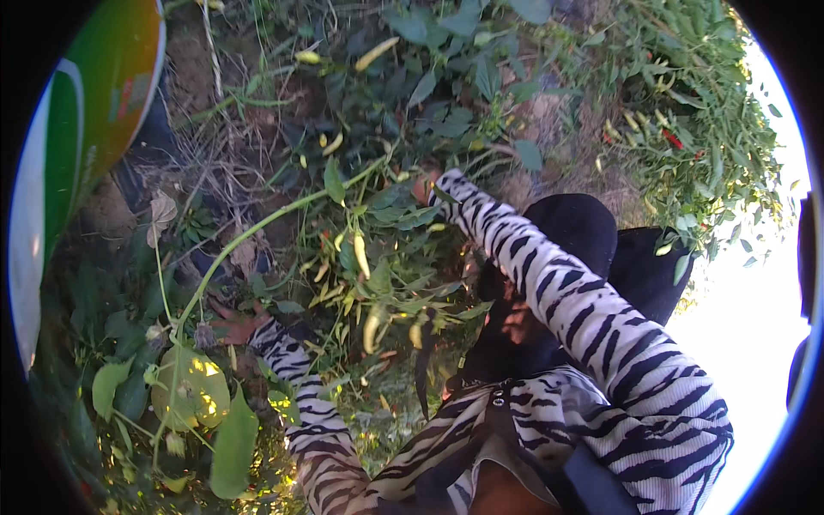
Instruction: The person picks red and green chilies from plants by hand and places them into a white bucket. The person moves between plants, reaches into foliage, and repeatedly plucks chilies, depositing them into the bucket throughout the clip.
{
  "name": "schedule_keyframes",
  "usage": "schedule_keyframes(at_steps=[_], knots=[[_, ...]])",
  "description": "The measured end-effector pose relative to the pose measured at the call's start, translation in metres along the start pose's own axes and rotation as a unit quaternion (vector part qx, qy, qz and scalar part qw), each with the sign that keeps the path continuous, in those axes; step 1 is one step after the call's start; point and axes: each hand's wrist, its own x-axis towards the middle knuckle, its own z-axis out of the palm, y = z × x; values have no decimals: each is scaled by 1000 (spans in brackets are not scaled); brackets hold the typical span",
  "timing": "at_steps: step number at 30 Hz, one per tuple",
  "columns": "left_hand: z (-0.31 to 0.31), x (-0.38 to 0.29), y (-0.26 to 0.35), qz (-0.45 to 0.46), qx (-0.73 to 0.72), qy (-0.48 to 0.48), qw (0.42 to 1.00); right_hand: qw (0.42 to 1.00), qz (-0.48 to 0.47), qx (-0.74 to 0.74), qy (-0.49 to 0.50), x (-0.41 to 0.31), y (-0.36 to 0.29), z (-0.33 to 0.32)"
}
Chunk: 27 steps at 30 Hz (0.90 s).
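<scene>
My left hand [239,325], in a zebra-striped sleeve, is low among the plants at left of centre. Its fingers look spread, with nothing visible held in them. My right hand [425,185] reaches into the foliage above the centre, and leaves partly hide its fingers; whether it grips anything cannot be told. Between the hands hangs a chili pepper plant [380,283] with several pale yellow peppers, one of them a long pepper [361,254]. A thick green stem [257,225] arches from near my left hand towards my right hand.
A green, orange and white printed sack or sheet [103,96] stands at the upper left. Chili plants [702,129] with red and pale peppers fill the upper right. Dry stalks [225,148] lie on the soil. Broad leaves [235,444] rise at the lower left. My dark-clothed knee [573,225] is right of centre.
</scene>
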Motion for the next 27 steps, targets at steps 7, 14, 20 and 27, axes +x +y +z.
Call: schedule_keyframes(at_steps=[7, 14, 20, 27], knots=[[-4, -5, -4, 0, -1, -6, 1000, 997, -14, 72, -3, 9, 14, 3], [-9, 4, 2, 11, 14, 17, 1000, 987, -58, 129, 77, 22, 32, 10], [-49, 15, 29, 57, -26, 75, 995, 995, -90, -32, -30, 31, 35, 1], [-56, 32, 49, 43, -18, 63, 997, 902, 153, 92, 393, -61, 104, -62]])
